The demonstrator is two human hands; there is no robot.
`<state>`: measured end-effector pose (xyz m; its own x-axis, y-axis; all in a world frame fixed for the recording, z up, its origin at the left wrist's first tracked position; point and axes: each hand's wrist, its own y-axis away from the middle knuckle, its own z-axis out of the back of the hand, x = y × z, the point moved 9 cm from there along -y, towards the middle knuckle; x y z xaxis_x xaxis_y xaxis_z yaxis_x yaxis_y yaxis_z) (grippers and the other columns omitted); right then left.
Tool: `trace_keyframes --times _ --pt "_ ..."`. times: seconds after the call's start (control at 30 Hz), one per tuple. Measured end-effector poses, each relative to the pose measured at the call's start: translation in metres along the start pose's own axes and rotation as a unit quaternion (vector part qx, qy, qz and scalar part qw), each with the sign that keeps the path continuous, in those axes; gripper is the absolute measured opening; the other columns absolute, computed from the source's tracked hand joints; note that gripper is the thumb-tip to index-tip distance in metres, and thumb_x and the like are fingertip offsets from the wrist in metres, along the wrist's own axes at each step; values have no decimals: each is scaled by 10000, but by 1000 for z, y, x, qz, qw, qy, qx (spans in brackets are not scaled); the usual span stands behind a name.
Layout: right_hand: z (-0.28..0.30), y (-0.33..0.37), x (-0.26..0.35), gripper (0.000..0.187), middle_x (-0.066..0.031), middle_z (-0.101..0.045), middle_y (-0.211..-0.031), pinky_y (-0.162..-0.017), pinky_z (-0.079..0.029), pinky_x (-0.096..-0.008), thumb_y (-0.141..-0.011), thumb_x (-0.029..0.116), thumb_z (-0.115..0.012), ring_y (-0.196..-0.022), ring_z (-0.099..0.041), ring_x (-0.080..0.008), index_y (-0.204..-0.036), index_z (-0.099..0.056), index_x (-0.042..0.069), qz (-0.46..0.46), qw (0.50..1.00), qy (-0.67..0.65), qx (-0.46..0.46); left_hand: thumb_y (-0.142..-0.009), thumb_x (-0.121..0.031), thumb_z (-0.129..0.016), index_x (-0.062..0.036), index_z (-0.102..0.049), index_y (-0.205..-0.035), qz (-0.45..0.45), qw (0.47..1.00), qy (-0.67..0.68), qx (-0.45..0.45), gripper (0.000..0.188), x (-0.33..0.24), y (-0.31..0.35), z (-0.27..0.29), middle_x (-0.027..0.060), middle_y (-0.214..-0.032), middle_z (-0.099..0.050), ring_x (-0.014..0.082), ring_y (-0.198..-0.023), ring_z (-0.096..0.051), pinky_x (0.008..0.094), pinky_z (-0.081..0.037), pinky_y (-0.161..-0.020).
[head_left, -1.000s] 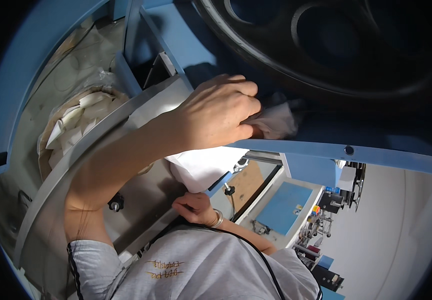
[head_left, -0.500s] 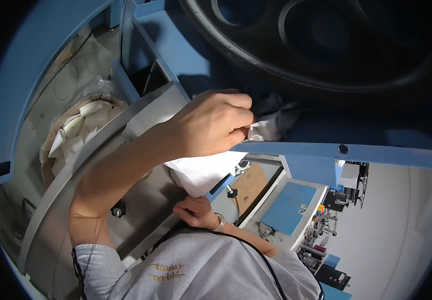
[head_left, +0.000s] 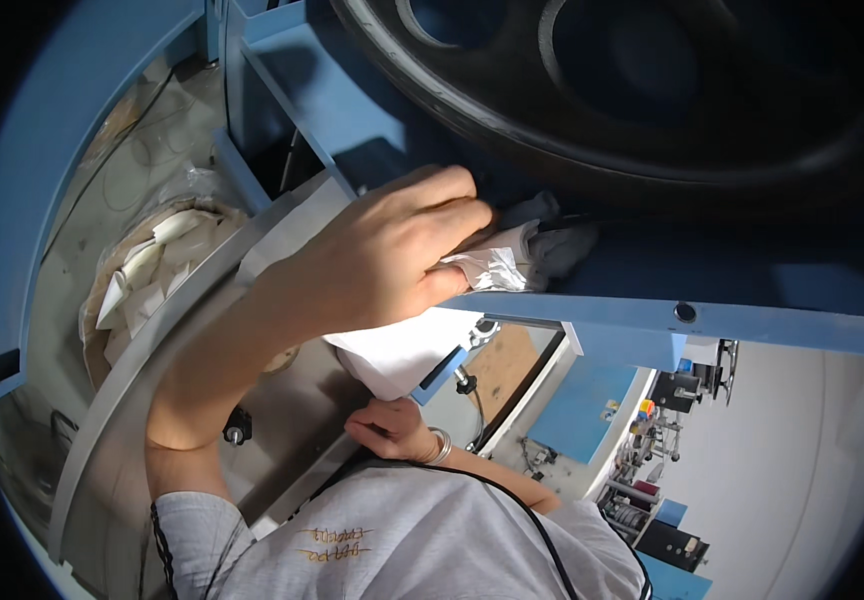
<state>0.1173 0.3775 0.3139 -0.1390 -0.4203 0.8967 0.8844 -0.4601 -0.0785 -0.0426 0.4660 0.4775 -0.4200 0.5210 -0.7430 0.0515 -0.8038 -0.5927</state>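
Observation:
My left hand (head_left: 392, 250) reaches up to the ledge under the large dark wheel. Its thumb and fingers are closed on a crumpled white sheet (head_left: 497, 268); whether this is paper or plastic I cannot tell. The far end of the bundle lies in shadow. Lower down, my right hand (head_left: 392, 428), with bracelets at the wrist, is loosely curled and I see nothing inside it. Just above its knuckles hangs the brightly lit edge of a smooth white sheet (head_left: 402, 355), partly covered by my left forearm.
A spoked dark wheel (head_left: 432, 85) fills the top. The blue ledge (head_left: 612, 308) runs across below it. At left, a lined sack (head_left: 142, 270) of white scraps stands on the floor behind a curved metal rim (head_left: 102, 440). A black knob (head_left: 238, 425) juts out beside my left forearm.
My left hand has shifted slightly left and toward me, and more of the crumpled white sheet shows beside its fingers. My right hand stays where it was.

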Motion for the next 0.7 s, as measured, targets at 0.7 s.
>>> trace_keyframes --times 0.7 --pt "-3 0 -1 62 -75 -591 -613 -481 -430 -289 -726 46 -701 -514 -560 -194 -770 -659 35 -45 999 25 -5 -641 -70 -702 47 -587 -687 -28 997 57 37 171 6 -11 0 92 -686 -518 236 -581 -542 320 -407 -529"
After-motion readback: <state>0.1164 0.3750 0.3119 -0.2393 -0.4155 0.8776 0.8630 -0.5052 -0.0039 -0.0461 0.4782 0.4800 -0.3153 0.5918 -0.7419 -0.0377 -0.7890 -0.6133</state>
